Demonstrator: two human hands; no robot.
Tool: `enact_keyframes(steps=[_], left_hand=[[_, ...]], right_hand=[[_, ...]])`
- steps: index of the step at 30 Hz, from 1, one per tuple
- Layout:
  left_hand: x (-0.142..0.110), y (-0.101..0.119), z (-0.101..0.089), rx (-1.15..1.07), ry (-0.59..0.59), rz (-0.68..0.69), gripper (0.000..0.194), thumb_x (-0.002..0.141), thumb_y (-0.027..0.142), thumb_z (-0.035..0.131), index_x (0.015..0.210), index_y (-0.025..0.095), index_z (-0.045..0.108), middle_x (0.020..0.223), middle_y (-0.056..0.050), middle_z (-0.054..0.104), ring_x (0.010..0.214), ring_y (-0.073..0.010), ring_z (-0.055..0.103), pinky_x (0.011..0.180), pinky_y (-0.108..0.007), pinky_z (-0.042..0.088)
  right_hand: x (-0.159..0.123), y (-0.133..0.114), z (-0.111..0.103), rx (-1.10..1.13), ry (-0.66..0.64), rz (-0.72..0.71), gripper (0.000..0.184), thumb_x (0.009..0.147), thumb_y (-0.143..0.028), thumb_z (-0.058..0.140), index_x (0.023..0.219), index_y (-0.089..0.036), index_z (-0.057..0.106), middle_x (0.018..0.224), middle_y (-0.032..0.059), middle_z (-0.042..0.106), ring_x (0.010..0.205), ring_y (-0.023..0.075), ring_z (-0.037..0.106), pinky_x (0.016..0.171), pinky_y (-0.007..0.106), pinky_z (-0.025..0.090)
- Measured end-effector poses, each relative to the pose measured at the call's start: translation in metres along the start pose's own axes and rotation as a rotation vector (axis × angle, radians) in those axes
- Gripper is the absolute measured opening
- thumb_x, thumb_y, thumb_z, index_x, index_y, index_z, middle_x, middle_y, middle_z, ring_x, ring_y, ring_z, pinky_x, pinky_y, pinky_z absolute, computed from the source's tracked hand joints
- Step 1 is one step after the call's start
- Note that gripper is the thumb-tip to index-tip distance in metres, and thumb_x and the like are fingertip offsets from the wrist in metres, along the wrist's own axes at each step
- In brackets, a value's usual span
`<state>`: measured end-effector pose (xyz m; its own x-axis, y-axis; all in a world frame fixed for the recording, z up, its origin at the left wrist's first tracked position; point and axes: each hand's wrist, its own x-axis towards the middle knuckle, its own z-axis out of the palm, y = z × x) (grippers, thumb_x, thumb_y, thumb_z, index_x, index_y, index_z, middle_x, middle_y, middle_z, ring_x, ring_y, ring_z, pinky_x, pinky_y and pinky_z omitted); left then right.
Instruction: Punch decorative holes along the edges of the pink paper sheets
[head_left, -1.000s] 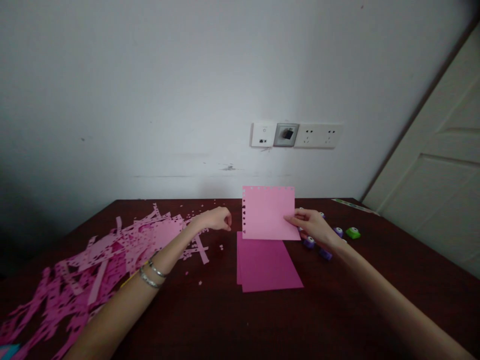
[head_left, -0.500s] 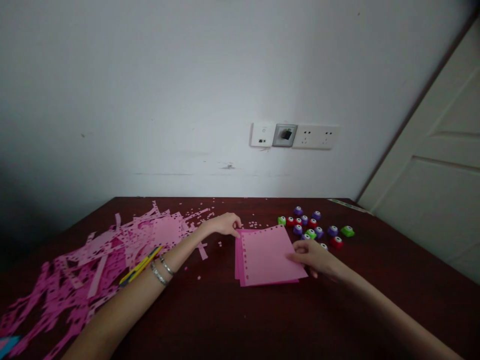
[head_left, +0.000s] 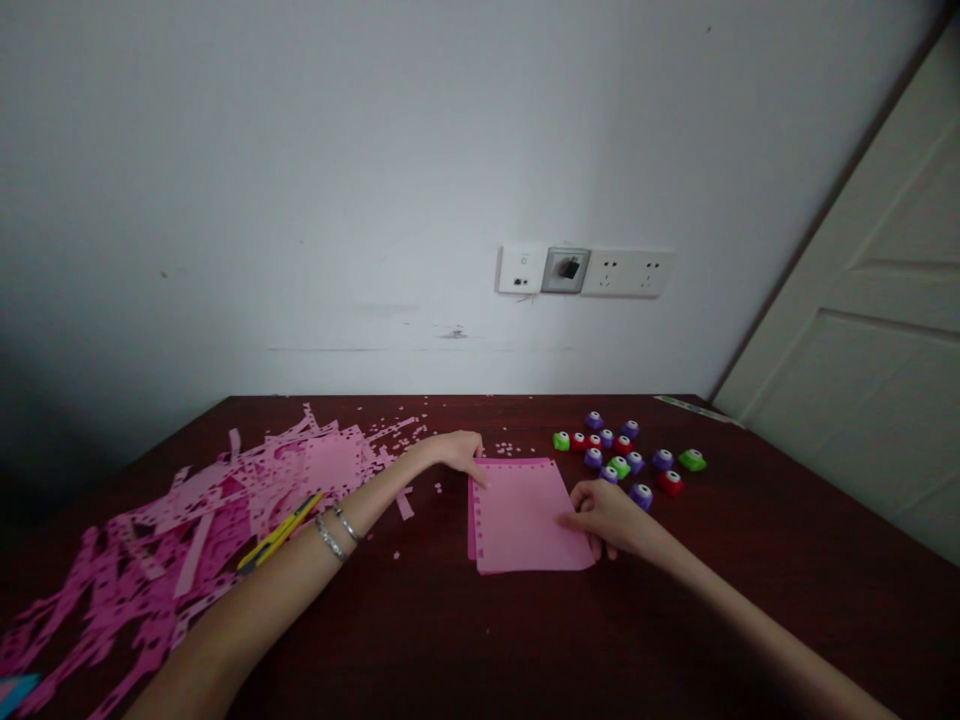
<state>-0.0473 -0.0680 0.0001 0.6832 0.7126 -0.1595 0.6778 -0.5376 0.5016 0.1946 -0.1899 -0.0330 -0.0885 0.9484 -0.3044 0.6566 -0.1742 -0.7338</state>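
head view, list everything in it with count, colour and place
Top sheet: one, light pink, mid-table, holes along its left edge
Sheets beneath: count unclear, deeper pink, under it
Scraps: many, pinks, table's left
Paper bits: many, pink, scattered between scraps and sheets
Cutter: one, yellow and dark, by the scraps
Punches: about fifteen, purple, red, green, beyond right hand
Thin strip: one, pale, far right edge
Blue-edged item: one, bottom-left corner
Table: one, dark reddish-brown, below
Wall plates: three, white and grey, on wall
Wall: one, whitish, behind
Door: one, pale, right
Bracelets: two, silver, left wrist
Left hand: one, sheet's top-left corner
Right hand: one, sheet's right edge
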Motion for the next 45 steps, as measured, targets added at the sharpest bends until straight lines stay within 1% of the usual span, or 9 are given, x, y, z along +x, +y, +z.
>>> enact_keyframes(steps=[10, 18, 24, 26, 30, 34, 38, 41, 45], left_hand=[[0.008, 0.003, 0.003, 0.086, -0.047, -0.104, 0.035, 0.045, 0.039, 0.073, 0.066, 0.015, 0.061, 0.061, 0.001, 0.055, 0.062, -0.015, 0.048, 0.056, -0.025, 0.032], [-0.002, 0.009, 0.001, -0.156, -0.029, -0.076, 0.024, 0.051, 0.032, 0.071, 0.062, 0.014, 0.06, 0.06, 0.003, 0.054, 0.059, -0.0114, 0.046, 0.055, -0.024, 0.031], [-0.034, 0.022, -0.017, -0.418, 0.112, 0.091, 0.024, 0.06, 0.036, 0.069, 0.068, 0.016, 0.061, 0.07, 0.0, 0.06, 0.065, -0.0117, 0.05, 0.062, -0.026, 0.037], [-0.045, 0.029, -0.025, -0.437, 0.177, 0.124, 0.026, 0.062, 0.039, 0.069, 0.072, 0.017, 0.061, 0.074, -0.001, 0.061, 0.069, -0.0126, 0.052, 0.065, -0.027, 0.039], [-0.056, 0.041, -0.03, -0.422, 0.315, 0.154, 0.03, 0.064, 0.042, 0.067, 0.074, 0.015, 0.06, 0.074, -0.002, 0.06, 0.069, -0.0123, 0.052, 0.066, -0.027, 0.041], [-0.054, 0.04, -0.006, -0.626, 0.452, 0.186, 0.031, 0.068, 0.038, 0.066, 0.083, 0.013, 0.057, 0.079, -0.003, 0.061, 0.072, -0.0131, 0.056, 0.071, -0.029, 0.045], [-0.049, 0.033, 0.036, -0.911, 0.497, 0.182, 0.04, 0.069, 0.03, 0.067, 0.101, 0.012, 0.053, 0.101, -0.009, 0.063, 0.091, -0.0178, 0.059, 0.084, -0.034, 0.045], [-0.045, 0.031, 0.058, -0.943, 0.525, 0.155, 0.04, 0.07, 0.025, 0.065, 0.105, 0.012, 0.052, 0.109, -0.012, 0.061, 0.098, -0.0202, 0.057, 0.089, -0.037, 0.043], [-0.039, 0.036, 0.064, -0.873, 0.551, 0.108, 0.028, 0.074, 0.02, 0.057, 0.1, 0.011, 0.054, 0.104, -0.01, 0.063, 0.097, -0.0199, 0.058, 0.089, -0.036, 0.042]], right_hand=[[-0.002, -0.005, -0.003, -0.125, -0.012, 0.0, 0.016, 0.075, -0.026, 0.055, 0.071, -0.02, 0.04, 0.039, -0.002, 0.056, 0.033, 0.013, 0.054, 0.025, 0.017, 0.034], [-0.006, -0.006, -0.003, -0.241, -0.001, 0.008, 0.017, 0.077, -0.031, 0.052, 0.078, -0.018, 0.042, 0.045, -0.0003, 0.057, 0.033, 0.0143, 0.052, 0.026, 0.021, 0.034], [-0.006, -0.009, -0.023, -0.169, 0.352, -0.246, 0.058, 0.063, -0.045, 0.069, 0.106, -0.013, 0.046, 0.084, 0.0092, 0.063, 0.067, 0.0206, 0.062, 0.055, 0.03, 0.048], [-0.006, -0.018, -0.031, 0.017, 0.293, -0.369, 0.068, 0.063, -0.045, 0.069, 0.118, -0.015, 0.043, 0.101, 0.0106, 0.062, 0.085, 0.0222, 0.061, 0.068, 0.031, 0.05], [-0.005, -0.034, -0.031, 0.21, 0.152, -0.492, 0.043, 0.073, -0.048, 0.059, 0.099, -0.014, 0.06, 0.1, 0.009, 0.065, 0.091, 0.0233, 0.06, 0.078, 0.034, 0.049], [0.0, -0.034, -0.009, 0.314, 0.313, -0.452, 0.039, 0.075, -0.052, 0.056, 0.084, -0.015, 0.062, 0.089, 0.0084, 0.068, 0.081, 0.0228, 0.062, 0.072, 0.034, 0.05], [0.003, -0.025, 0.011, 0.503, 0.306, -0.459, 0.037, 0.074, -0.048, 0.06, 0.092, -0.015, 0.059, 0.1, 0.0103, 0.065, 0.089, 0.0228, 0.061, 0.078, 0.033, 0.049], [0.002, -0.023, 0.015, 0.558, 0.289, -0.472, 0.044, 0.071, -0.043, 0.064, 0.104, -0.016, 0.054, 0.11, 0.0107, 0.062, 0.098, 0.023, 0.058, 0.086, 0.035, 0.046], [0.004, -0.024, 0.017, 0.455, 0.309, -0.505, 0.037, 0.069, -0.038, 0.063, 0.098, -0.017, 0.054, 0.1, 0.0073, 0.063, 0.094, 0.0223, 0.058, 0.085, 0.036, 0.045]])
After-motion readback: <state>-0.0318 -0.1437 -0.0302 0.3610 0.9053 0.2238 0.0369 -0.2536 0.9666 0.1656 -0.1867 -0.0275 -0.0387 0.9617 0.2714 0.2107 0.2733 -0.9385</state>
